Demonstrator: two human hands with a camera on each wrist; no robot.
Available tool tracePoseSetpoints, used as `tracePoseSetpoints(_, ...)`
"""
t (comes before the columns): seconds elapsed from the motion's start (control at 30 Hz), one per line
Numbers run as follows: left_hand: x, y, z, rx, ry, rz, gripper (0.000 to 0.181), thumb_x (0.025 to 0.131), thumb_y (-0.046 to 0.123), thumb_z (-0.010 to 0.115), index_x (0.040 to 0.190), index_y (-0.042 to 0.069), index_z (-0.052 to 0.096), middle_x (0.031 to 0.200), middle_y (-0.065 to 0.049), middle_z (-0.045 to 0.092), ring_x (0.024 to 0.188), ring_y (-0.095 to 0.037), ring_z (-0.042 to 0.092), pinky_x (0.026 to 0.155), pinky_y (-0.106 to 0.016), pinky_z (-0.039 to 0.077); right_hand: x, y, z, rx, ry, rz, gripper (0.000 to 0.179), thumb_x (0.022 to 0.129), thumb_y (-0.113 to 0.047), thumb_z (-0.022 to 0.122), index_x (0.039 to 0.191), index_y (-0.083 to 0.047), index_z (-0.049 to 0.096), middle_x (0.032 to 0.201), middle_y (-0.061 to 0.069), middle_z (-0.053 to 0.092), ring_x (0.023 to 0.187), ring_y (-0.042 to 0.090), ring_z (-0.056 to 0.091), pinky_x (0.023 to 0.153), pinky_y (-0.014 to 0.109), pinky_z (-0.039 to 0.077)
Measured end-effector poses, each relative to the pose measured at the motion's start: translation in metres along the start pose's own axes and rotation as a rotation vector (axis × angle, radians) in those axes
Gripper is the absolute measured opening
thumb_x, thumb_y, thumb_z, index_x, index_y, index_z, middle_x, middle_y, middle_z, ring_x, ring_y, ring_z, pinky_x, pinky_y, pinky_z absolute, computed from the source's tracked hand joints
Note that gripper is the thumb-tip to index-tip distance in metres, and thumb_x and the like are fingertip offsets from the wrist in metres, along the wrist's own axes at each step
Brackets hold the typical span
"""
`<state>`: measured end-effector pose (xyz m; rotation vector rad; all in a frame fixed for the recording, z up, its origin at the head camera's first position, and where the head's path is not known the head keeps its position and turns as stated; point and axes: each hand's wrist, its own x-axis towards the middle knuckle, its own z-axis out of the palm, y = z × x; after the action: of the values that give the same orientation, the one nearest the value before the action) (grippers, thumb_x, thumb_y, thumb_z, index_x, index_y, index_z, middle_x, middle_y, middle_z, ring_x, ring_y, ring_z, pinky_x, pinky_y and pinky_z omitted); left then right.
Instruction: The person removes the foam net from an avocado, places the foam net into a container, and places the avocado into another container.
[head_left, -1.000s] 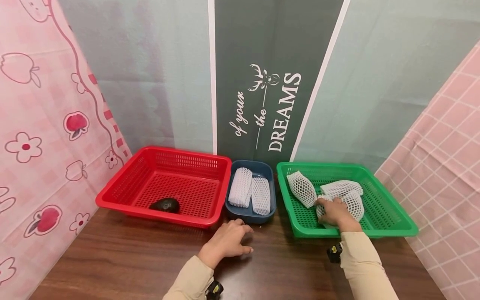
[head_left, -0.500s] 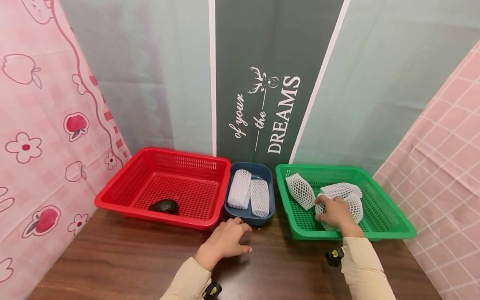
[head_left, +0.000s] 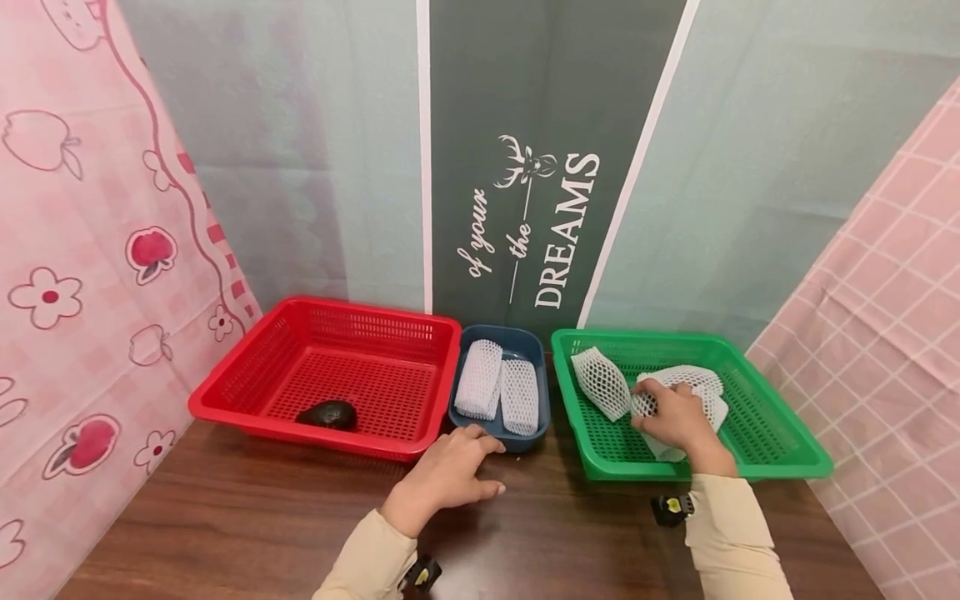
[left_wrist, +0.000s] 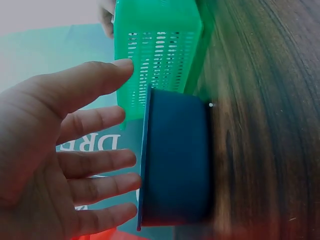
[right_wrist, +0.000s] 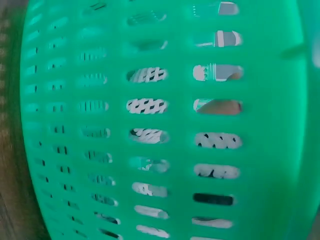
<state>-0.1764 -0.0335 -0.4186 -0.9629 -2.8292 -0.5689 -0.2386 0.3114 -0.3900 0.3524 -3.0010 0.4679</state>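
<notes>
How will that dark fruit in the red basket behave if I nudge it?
The dark fruit would probably roll, given its rounded side, though its tapered end may make it veer. Its shiny skin suggests a slightly slippery grip.

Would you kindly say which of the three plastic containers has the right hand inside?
The rectangular green plastic basket, standing rightmost; the red plastic basket and blue plastic tub stand further left.

Dark wood-grain tabletop [head_left: 570, 533], 1 red basket [head_left: 360, 367], 1 blue bin [head_left: 513, 340], 1 green basket [head_left: 626, 469], side by side
</notes>
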Motion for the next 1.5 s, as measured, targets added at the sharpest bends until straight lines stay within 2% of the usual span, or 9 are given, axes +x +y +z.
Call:
tracePoseSetpoints(0.17, -0.008, 0.004, -0.007, 0.038, 0.053, 0.057, 0.041, 0.076, 0.037, 0.074, 0.109, 0.014, 0.067, 0.102, -0.002, 0.059, 0.09, -0.019, 0.056, 0.075, -0.033, 0.047, -0.006, -0.01, -0.004, 0.007, 0.042, -0.033, 0.042, 0.079, -0.018, 0.066, 0.117, -0.005, 0.056, 0.1, 0.028, 0.052, 0.097, 0.048, 0.041, 0.071, 0.058, 0.033)
tracePoseSetpoints(0.3, -0.013, 0.006, -0.014, 0.014, 0.087, 0.072, 0.041, 0.076, 0.036, 0.074, 0.11, 0.014, 0.067, 0.102, -0.003, 0.059, 0.09, -0.019, 0.055, 0.075, -0.034, 0.047, -0.009, -0.021, -0.009, 0.019, 0.079, -0.053, 0.042, 0.079, -0.016, 0.067, 0.119, -0.006, 0.056, 0.108, 0.033, 0.047, 0.103, 0.05, 0.038, 0.074, 0.061, 0.034)
tracePoseSetpoints(0.6, -0.022, 0.007, -0.013, -0.051, 0.067, 0.067, 0.042, 0.078, 0.037, 0.073, 0.114, 0.016, 0.065, 0.107, -0.002, 0.058, 0.093, -0.017, 0.055, 0.079, -0.031, 0.047, -0.016, -0.044, -0.014, 0.044, 0.116, -0.077, 0.045, 0.076, -0.014, 0.068, 0.12, -0.009, 0.056, 0.121, 0.04, 0.036, 0.114, 0.055, 0.031, 0.083, 0.068, 0.029)
tracePoseSetpoints(0.77, -0.028, 0.006, -0.017, -0.06, 0.094, 0.072, 0.043, 0.077, 0.037, 0.074, 0.113, 0.016, 0.065, 0.107, -0.002, 0.059, 0.093, -0.016, 0.056, 0.079, -0.031, 0.047, -0.022, -0.057, -0.016, 0.05, 0.139, -0.101, 0.045, 0.075, -0.013, 0.067, 0.119, -0.01, 0.057, 0.122, 0.04, 0.035, 0.113, 0.057, 0.031, 0.081, 0.068, 0.03)
tracePoseSetpoints(0.93, -0.034, 0.006, -0.02, -0.102, 0.061, 0.045, 0.042, 0.078, 0.036, 0.073, 0.115, 0.017, 0.065, 0.108, 0.0, 0.058, 0.097, -0.014, 0.054, 0.081, -0.032, 0.046, -0.028, -0.068, -0.017, 0.047, 0.179, -0.134, 0.047, 0.073, -0.011, 0.068, 0.119, -0.013, 0.058, 0.124, 0.036, 0.037, 0.112, 0.056, 0.033, 0.078, 0.066, 0.034)
tracePoseSetpoints(1.17, -0.043, 0.0, -0.019, -0.152, 0.025, 0.018, 0.042, 0.078, 0.035, 0.073, 0.116, 0.018, 0.064, 0.109, 0.002, 0.058, 0.099, -0.012, 0.054, 0.083, -0.032, 0.046, -0.032, -0.086, -0.014, 0.052, 0.234, -0.213, 0.049, 0.071, -0.01, 0.07, 0.119, -0.015, 0.059, 0.123, 0.032, 0.041, 0.109, 0.053, 0.038, 0.075, 0.062, 0.038)
tracePoseSetpoints(1.5, -0.056, -0.01, -0.014, -0.139, 0.074, 0.037, 0.042, 0.077, 0.034, 0.074, 0.115, 0.018, 0.063, 0.109, 0.004, 0.058, 0.099, -0.013, 0.053, 0.081, -0.034, 0.046, -0.033, -0.097, 0.002, 0.116, 0.275, -0.395, 0.051, 0.066, -0.008, 0.074, 0.114, -0.019, 0.06, 0.128, 0.028, 0.04, 0.109, 0.046, 0.041, 0.067, 0.055, 0.046)
